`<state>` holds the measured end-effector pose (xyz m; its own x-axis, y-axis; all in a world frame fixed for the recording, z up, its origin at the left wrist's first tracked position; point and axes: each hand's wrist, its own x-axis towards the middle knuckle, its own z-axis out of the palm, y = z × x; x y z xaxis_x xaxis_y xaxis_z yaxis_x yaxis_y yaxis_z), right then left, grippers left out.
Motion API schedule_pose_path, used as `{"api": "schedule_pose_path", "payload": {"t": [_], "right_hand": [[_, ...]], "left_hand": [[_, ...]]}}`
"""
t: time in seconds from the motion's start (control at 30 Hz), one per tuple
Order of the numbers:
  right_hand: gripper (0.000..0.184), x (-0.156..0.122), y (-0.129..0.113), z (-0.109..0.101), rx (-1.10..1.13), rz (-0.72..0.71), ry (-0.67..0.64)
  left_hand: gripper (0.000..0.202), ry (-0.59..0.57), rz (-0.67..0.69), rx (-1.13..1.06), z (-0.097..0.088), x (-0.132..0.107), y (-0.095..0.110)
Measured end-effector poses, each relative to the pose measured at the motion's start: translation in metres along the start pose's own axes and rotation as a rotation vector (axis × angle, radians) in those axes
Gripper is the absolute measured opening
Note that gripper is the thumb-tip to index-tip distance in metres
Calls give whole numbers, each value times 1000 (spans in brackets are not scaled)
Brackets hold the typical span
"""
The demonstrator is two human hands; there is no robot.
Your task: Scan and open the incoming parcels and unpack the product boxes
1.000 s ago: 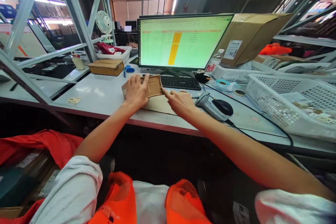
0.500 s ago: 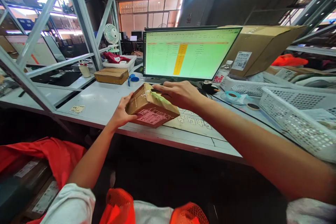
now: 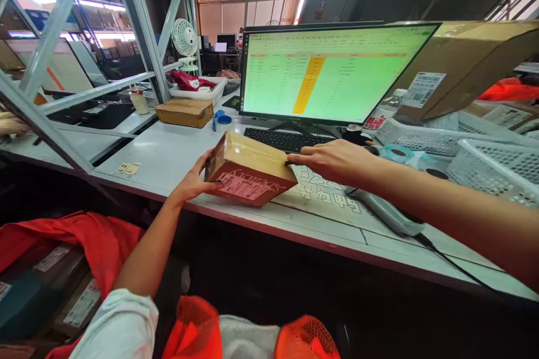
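A taped cardboard box [image 3: 269, 151] is tilted up over the front of the white desk [image 3: 143, 151], its side label facing me. My left hand [image 3: 191, 184] grips it by the left end, thumb on the labelled side and fingers behind. My right hand [image 3: 332, 160] is closed at the right end of the taped top. Something small and dark shows at its fingertips, too small to name. Under my right forearm lies a grey handheld scanner [image 3: 389, 214] with a black cable.
Behind the box are a keyboard [image 3: 278, 138] and a monitor [image 3: 328, 76]. A smaller carton [image 3: 185, 112] and a blue tape roll [image 3: 223, 119] stand back left. White baskets [image 3: 497, 165] and a large carton [image 3: 471, 67] crowd the right. A metal frame [image 3: 138, 28] rises at left.
My right hand has moved rightward along the box top to its right end, uncovering the taped surface. My left hand keeps its grip. The view has shifted, bringing the keyboard and scanner into sight.
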<state>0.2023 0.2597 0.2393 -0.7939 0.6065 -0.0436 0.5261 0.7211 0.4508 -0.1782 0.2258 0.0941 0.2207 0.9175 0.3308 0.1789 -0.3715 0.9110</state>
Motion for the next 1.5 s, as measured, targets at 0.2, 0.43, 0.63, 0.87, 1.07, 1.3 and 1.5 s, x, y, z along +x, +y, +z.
{"api": "schedule_pose_path", "payload": {"t": [0.2, 0.43, 0.63, 0.87, 1.07, 1.3, 1.5], "right_hand": [[53, -23, -5, 32, 112, 290, 109], [55, -13, -39, 117, 525, 503, 279], [30, -6, -43, 139, 659, 482, 85], [46, 30, -2, 62, 861, 435, 317], [57, 104, -21, 9, 685, 182, 146], [46, 117, -11, 1, 436, 360, 135], [53, 146, 9, 26, 770, 450, -105]], "left_hand": [[123, -148, -67, 106, -5, 19, -10], [80, 261, 380, 662, 35, 5, 56], [57, 433, 464, 1028, 94, 25, 38], [50, 557, 580, 1026, 93, 38, 14], [46, 602, 672, 1015, 90, 40, 25], [44, 560, 625, 1008, 95, 34, 25], [38, 293, 446, 1070, 82, 18, 63]]}}
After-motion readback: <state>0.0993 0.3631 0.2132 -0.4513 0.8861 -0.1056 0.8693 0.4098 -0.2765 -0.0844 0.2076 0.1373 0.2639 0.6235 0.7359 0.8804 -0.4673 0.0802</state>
